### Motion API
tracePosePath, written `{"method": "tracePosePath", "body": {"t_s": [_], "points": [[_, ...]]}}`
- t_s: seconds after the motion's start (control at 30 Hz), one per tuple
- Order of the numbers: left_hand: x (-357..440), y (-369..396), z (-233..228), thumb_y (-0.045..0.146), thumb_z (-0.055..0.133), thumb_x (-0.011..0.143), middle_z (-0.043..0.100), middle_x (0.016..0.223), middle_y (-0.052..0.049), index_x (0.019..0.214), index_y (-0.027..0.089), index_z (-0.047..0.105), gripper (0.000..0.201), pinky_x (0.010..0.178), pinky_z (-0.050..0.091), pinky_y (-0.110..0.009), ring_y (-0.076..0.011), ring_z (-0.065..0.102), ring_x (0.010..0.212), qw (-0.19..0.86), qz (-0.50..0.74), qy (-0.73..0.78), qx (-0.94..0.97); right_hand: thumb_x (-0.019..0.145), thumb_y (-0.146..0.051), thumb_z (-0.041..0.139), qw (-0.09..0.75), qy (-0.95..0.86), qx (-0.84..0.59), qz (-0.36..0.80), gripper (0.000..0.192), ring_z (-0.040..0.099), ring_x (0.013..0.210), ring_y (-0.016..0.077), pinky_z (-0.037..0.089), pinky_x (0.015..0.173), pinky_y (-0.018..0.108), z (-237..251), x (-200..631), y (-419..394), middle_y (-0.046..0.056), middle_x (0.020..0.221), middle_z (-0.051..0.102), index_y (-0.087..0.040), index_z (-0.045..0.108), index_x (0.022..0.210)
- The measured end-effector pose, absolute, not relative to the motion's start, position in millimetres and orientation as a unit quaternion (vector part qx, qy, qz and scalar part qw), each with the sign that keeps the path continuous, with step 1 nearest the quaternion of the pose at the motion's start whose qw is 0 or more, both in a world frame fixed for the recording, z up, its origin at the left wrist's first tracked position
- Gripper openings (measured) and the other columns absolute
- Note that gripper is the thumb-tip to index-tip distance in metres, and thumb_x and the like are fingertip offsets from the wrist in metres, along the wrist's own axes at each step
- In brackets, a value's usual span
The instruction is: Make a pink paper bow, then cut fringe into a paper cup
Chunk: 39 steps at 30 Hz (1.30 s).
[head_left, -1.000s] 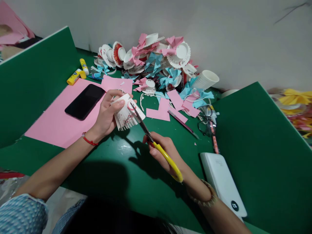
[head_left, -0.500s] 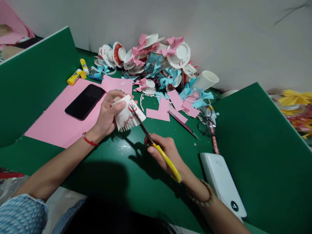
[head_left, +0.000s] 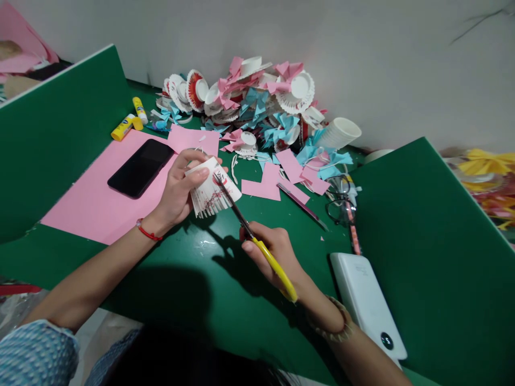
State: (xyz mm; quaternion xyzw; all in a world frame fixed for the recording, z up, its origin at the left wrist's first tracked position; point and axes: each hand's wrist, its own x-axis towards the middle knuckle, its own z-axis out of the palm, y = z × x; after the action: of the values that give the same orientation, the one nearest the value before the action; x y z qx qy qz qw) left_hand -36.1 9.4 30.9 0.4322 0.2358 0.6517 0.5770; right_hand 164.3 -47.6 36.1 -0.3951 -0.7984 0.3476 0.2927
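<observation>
My left hand (head_left: pixel 181 182) grips a white paper cup (head_left: pixel 213 194) with red and black print, its side cut into narrow strips along the lower edge. The thumb lies across the cup and the other fingers are partly hidden behind it. In my right hand (head_left: pixel 271 252) are scissors with yellow handles (head_left: pixel 277 271). Their dark blades reach up to the left and lie over the printed side of the cup. A black phone (head_left: pixel 140 168) rests on a pink sheet (head_left: pixel 88 198) left of the cup.
Behind my hands is a heap of fringed cups with pink and blue bows (head_left: pixel 257 102), beside stacked white cups (head_left: pixel 341 133). Glue sticks (head_left: pixel 124 127) lie at left. A craft knife (head_left: pixel 301 205), glasses (head_left: pixel 341 206) and a white power bank (head_left: pixel 368 303) are at right. Green panels (head_left: pixel 434 246) flank the table.
Very little differs. The scissors and my right hand have shifted slightly to the left, while my left hand and the cup stay almost in place.
</observation>
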Motion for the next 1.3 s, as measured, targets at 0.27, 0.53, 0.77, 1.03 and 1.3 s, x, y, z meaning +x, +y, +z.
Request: {"method": "tracePosePath", "body": {"t_s": [0.27, 0.53, 0.77, 1.03, 1.3], "points": [[-36.0, 9.3, 32.7, 0.03, 0.077, 0.069, 0.071, 0.092, 0.003, 0.085, 0.022, 0.053, 0.03, 0.07, 0.059, -0.027, -0.0162, 0.072, 0.083, 0.577, 0.651, 0.24, 0.431, 0.088, -0.066, 0.038, 0.287, -0.804, -0.383, 0.353, 0.054, 0.026, 0.046, 0.008, 0.026, 0.043, 0.021, 38.1, 164.8, -46.6, -0.005, 0.051, 0.036, -0.017, 0.049, 0.068], [-35.4, 9.2, 32.5, 0.031, 0.077, 0.069, 0.07, 0.093, 0.002, 0.086, 0.021, 0.052, 0.031, 0.071, 0.058, -0.027, -0.0161, 0.071, 0.083, 0.576, 0.65, 0.246, 0.43, 0.091, -0.059, 0.039, 0.288, -0.798, -0.392, 0.357, 0.049, 0.026, 0.047, 0.0082, 0.025, 0.045, 0.022, 37.5, 165.1, -47.0, -0.006, 0.052, 0.033, -0.019, 0.046, 0.065], [-35.6, 9.4, 30.0, 0.032, 0.077, 0.069, 0.068, 0.093, 0.002, 0.085, 0.021, 0.053, 0.03, 0.072, 0.057, -0.029, -0.0162, 0.07, 0.084, 0.563, 0.647, 0.26, 0.444, 0.088, -0.063, 0.042, 0.281, -0.805, -0.372, 0.366, 0.048, 0.032, 0.047, 0.0086, 0.028, 0.046, 0.022, 38.4, 165.7, -46.1, -0.005, 0.054, 0.039, -0.018, 0.049, 0.073], [-32.7, 7.1, 29.3, 0.026, 0.075, 0.068, 0.069, 0.09, 0.002, 0.082, 0.021, 0.057, 0.023, 0.073, 0.056, -0.027, -0.0146, 0.067, 0.083, 0.566, 0.636, 0.272, 0.447, 0.088, -0.064, 0.041, 0.282, -0.799, -0.375, 0.377, 0.048, 0.032, 0.048, 0.0091, 0.028, 0.046, 0.022, 39.1, 164.7, -45.4, -0.005, 0.055, 0.041, -0.018, 0.05, 0.076], [-32.4, 6.6, 29.2, 0.023, 0.076, 0.067, 0.069, 0.089, 0.002, 0.081, 0.021, 0.059, 0.021, 0.072, 0.056, -0.026, -0.0142, 0.068, 0.082, 0.577, 0.637, 0.261, 0.439, 0.089, -0.062, 0.04, 0.278, -0.798, -0.391, 0.364, 0.049, 0.025, 0.049, 0.0084, 0.025, 0.045, 0.022, 39.1, 165.1, -46.0, -0.006, 0.054, 0.034, -0.018, 0.046, 0.068]]}}
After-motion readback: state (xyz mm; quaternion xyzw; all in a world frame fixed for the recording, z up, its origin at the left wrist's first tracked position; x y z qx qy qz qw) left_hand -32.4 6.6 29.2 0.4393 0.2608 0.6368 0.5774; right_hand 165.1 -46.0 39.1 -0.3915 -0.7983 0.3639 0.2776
